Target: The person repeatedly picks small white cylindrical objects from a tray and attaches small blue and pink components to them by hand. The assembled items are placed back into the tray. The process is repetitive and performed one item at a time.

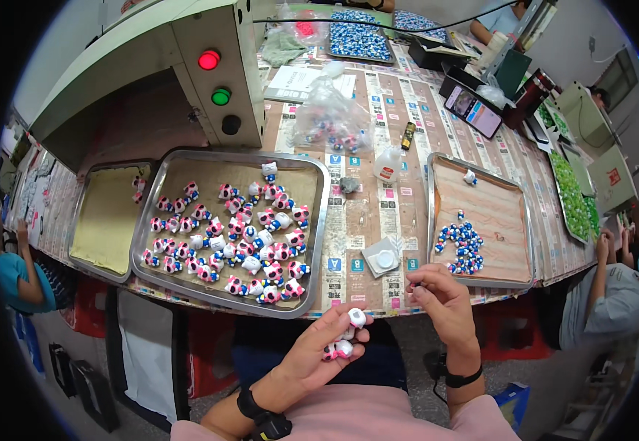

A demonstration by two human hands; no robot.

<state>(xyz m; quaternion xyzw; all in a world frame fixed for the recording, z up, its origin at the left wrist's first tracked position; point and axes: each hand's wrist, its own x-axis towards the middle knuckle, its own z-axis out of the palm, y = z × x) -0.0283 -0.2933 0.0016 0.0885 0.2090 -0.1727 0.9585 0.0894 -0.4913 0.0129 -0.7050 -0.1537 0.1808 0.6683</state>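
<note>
Left grip (315,350) curled around glossy rounded figurines (344,348), right grip (444,303) bent, cannot tell if pinching, metal-rimmed tray (319,225) nearby

Behind the left fingers (337,325): black wrist strap (246,403), black module (272,426). Behind the right fingers (437,277): black wristband (463,378). Rearmost: pink top (367,411).
</note>
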